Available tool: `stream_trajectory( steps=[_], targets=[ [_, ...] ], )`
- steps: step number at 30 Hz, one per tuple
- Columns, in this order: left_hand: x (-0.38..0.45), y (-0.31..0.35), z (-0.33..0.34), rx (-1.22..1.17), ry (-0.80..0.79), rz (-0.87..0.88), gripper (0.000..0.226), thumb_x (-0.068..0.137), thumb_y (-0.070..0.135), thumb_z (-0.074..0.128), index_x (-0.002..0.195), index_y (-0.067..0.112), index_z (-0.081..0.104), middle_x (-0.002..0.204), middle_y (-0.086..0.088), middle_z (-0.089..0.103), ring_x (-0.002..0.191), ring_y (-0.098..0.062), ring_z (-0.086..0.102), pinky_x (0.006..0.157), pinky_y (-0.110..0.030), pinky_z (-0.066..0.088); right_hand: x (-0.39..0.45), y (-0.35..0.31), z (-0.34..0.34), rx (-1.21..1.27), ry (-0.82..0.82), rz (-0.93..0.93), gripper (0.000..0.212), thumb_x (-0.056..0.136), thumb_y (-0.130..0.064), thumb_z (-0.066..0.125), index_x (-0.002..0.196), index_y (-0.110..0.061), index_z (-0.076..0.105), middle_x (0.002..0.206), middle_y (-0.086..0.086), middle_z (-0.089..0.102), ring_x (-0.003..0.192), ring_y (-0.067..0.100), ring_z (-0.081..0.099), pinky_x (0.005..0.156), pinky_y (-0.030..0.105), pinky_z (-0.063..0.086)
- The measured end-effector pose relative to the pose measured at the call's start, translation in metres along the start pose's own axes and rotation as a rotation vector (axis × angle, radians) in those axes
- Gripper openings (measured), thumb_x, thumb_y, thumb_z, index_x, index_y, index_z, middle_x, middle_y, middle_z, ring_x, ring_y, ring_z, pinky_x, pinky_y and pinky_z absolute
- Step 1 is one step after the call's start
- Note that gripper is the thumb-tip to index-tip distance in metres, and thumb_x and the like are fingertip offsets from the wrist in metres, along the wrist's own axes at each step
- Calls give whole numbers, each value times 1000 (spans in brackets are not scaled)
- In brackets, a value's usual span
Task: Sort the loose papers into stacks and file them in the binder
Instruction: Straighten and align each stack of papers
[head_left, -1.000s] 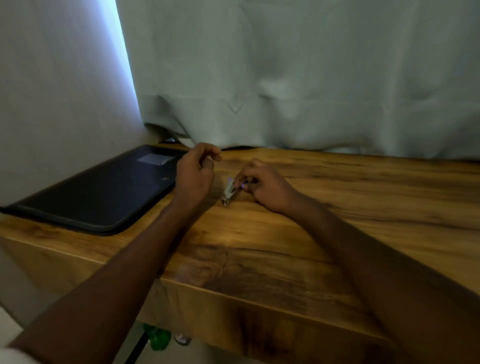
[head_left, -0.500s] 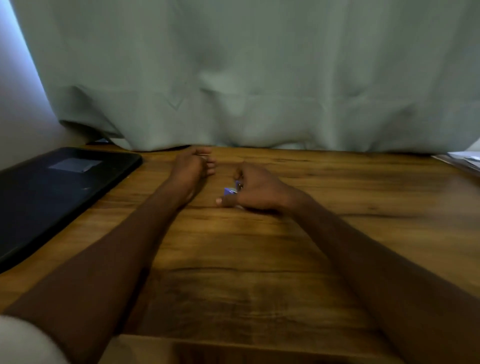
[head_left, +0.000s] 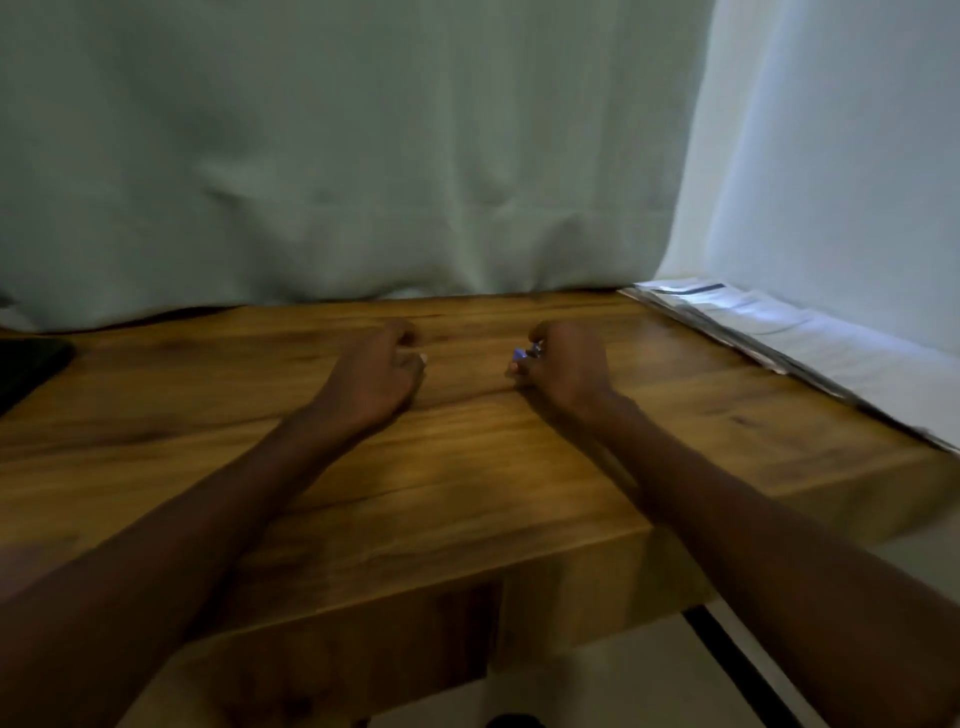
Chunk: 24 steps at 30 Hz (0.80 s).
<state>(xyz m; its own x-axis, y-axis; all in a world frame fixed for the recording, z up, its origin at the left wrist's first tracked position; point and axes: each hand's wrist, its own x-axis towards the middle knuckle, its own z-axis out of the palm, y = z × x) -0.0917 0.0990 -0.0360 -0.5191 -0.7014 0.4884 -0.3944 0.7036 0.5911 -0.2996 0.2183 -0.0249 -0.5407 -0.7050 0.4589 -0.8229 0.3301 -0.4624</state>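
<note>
i see right hand (head_left: 563, 364) fingers curled, pinching small blurred purple-silver object (head_left: 523, 354). left hand (head_left: 371, 375) loosely curled, holding nothing, resting on brown wooden desk (head_left: 467, 478). white loose papers (head_left: 769, 332) stacked at desk's right edge.

A wooden table (head_left: 467, 467) with strong brown grain fills the lower half of the view, its thick front edge facing six o'clock. Behind it, from nine to one o'clock, hangs a pale green curtain (head_left: 337, 156) in soft folds, its hem resting on the tabletop. At two o'clock cool daylight glows through white fabric (head_left: 841, 156). Pale floor (head_left: 597, 686) shows at five o'clock
</note>
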Motion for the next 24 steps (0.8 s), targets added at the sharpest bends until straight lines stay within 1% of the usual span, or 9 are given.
stream_trajectory(
  steps=[3,6,8,11,13,16,18,20,24],
  targets=[
    [4,45,50,70,-43,17,35,99,31,59,131,16,60,130,-6,64,112,-24,62,91,-33,49,-7,41,-19,-114,64,32,34,84,-40,80,100,-11,72,98,9,71,93,28,65,78,39,54],
    [7,74,89,217,-104,94,44,97,41,59,135,18,57,134,-5,62,121,-24,58,95,-37,49,-10,68,-24,-164,109,72,32,88,-44,74,100,-15,72,102,8,70,97,28,65,79,39,55],
    [11,79,98,285,-153,139,48,95,51,58,133,22,59,129,-1,64,115,-21,60,90,-37,51,-8,75,-23,-217,121,79,34,90,-48,69,106,-17,71,110,7,68,106,29,63,85,41,53],
    [13,72,95,284,-176,111,38,93,58,55,110,26,68,104,4,69,92,-17,62,77,-36,53,-10,69,-19,-353,112,22,40,95,-50,59,117,-18,66,126,10,59,122,32,51,93,47,46],
    [10,69,94,312,-134,138,34,94,56,56,101,26,69,96,5,66,89,-18,61,74,-36,52,-15,66,-21,-362,223,-23,38,97,-47,56,116,-16,66,126,13,56,121,34,47,91,47,45],
    [2,73,91,358,-9,222,26,97,45,57,93,22,71,90,2,66,84,-19,61,68,-35,51,-23,64,-28,-253,426,-71,26,97,-36,52,105,-16,66,114,12,57,108,32,50,85,46,48],
    [-3,81,88,353,41,249,22,97,38,59,94,21,72,88,2,68,79,-16,59,66,-34,49,-30,63,-36,-111,466,-61,19,93,-29,56,103,-18,67,112,9,58,107,30,50,84,45,48],
    [-5,93,93,278,75,223,19,97,32,60,92,20,73,85,4,69,75,-12,56,64,-32,46,-37,70,-47,49,476,-23,19,86,-23,60,104,-20,67,111,6,59,109,28,50,87,44,47],
    [-6,146,137,31,112,167,23,97,32,58,79,23,70,72,8,65,68,-12,60,62,-35,51,-50,113,-94,210,591,100,26,82,-15,63,106,-22,69,110,3,59,108,24,52,88,34,42]
  ],
)
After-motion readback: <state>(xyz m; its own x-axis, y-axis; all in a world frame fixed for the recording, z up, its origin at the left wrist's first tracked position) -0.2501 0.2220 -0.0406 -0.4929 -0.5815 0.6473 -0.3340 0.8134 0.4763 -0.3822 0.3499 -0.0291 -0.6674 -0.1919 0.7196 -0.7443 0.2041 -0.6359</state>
